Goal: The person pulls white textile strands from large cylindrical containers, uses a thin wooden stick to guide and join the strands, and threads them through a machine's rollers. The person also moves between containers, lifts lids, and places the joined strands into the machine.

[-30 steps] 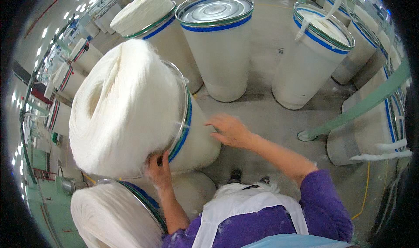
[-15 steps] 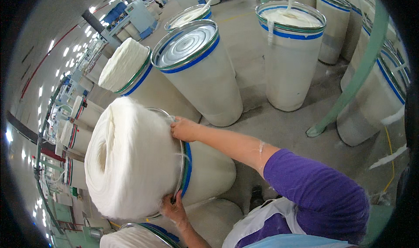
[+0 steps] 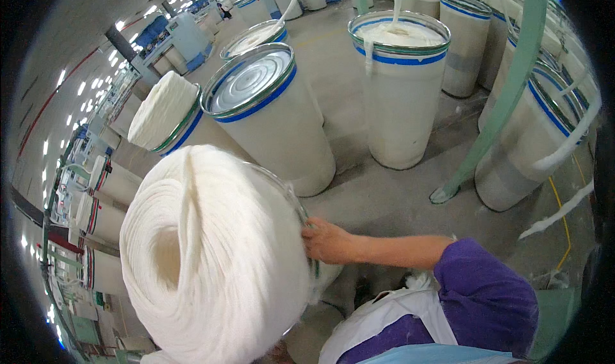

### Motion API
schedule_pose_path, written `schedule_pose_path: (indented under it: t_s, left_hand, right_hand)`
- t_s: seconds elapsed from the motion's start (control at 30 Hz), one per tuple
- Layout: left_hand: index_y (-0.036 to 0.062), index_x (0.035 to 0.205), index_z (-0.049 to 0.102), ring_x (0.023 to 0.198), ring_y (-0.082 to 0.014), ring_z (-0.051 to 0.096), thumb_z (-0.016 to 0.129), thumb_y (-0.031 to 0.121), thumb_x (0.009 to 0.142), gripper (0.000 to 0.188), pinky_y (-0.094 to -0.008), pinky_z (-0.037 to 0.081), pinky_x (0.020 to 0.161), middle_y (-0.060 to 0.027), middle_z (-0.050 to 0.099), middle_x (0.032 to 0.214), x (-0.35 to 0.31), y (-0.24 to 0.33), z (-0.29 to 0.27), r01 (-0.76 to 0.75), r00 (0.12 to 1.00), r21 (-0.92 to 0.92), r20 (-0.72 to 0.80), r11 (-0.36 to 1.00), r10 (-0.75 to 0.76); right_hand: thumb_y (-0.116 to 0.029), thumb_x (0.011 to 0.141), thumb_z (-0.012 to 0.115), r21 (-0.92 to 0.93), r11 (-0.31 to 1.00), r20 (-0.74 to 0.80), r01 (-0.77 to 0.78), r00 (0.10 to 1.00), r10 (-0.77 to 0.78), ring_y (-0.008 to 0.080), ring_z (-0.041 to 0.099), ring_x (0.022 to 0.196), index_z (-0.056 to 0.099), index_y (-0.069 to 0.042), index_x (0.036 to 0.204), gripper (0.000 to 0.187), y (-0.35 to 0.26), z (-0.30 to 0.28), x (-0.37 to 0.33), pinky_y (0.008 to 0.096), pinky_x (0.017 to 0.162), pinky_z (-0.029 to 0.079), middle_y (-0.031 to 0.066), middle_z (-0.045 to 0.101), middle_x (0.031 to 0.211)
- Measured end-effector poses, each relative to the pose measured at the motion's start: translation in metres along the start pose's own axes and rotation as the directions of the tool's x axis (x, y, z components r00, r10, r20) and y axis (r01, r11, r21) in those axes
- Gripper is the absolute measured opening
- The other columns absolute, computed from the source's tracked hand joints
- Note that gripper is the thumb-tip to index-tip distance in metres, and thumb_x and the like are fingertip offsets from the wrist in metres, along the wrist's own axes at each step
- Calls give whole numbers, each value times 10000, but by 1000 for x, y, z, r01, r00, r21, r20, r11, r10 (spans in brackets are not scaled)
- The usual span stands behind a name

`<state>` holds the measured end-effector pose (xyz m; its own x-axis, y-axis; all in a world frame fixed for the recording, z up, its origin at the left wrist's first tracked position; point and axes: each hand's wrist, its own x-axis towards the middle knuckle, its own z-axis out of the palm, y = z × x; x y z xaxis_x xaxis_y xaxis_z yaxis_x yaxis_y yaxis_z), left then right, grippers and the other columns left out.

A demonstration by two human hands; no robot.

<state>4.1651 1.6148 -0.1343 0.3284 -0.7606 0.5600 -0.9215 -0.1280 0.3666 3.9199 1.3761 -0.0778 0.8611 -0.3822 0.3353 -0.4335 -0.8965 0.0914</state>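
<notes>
Right hand (image 3: 328, 241) grips the metal rim of a tilted sliver can (image 3: 306, 236), fingers curled over its edge. Coiled white sliver (image 3: 211, 255) bulges from the can's mouth, left of that hand. Left hand hidden below the coil; grip cannot be told. Lidded can (image 3: 269, 117) stands beyond on the floor (image 3: 384, 197).

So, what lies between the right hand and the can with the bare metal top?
In the head view, only the white coiled sliver bulges between the right hand and the metal-topped can; beside it, bare grey floor.
</notes>
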Motion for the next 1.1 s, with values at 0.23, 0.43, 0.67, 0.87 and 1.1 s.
schedule_pose_path:
  t_s: [0.23,0.43,0.67,0.87,1.1]
  left_hand:
    - [18,1129,396,1110,-374,334,478,360,937,400,-497,266,929,-190,387,1167,66,-62,50,-58,998,8,-39,998,58]
    - [9,1356,282,1352,-400,198,477,370,927,594,-529,160,1104,-226,265,1418,171,-91,116,-96,993,-214,-93,972,78]
    - [-41,1451,124,1385,-341,200,423,341,959,691,-418,166,1128,-218,125,1518,255,6,197,315,928,-624,360,715,-94]
    - [-55,1432,227,1370,-337,249,406,282,957,609,-380,196,1119,-239,246,1482,325,73,253,146,841,-540,509,829,184]
    - [-104,1385,279,1337,-372,309,383,61,815,603,-386,219,1114,-270,320,1433,307,188,278,16,871,-656,380,755,312]
  right_hand:
    - [-233,719,627,144,980,45,-135,991,129,175,449,1051,677,-183,855,154,-32,-24,-46,319,926,347,-74,620,898]
    - [-201,698,608,195,937,-36,-289,953,302,176,482,915,614,-136,886,199,-27,-37,-57,325,778,395,-10,540,832]
    - [-177,732,626,79,900,-72,-428,898,433,182,495,902,569,-79,941,237,-28,-36,-75,290,714,410,14,542,882]
    - [-169,757,586,-25,815,-171,-579,805,568,195,534,865,580,-61,903,181,-12,-29,-75,293,700,465,36,562,861]
    - [-189,752,577,-135,663,-258,-736,672,694,183,558,854,578,-46,942,237,13,-12,-67,309,627,518,39,550,830]
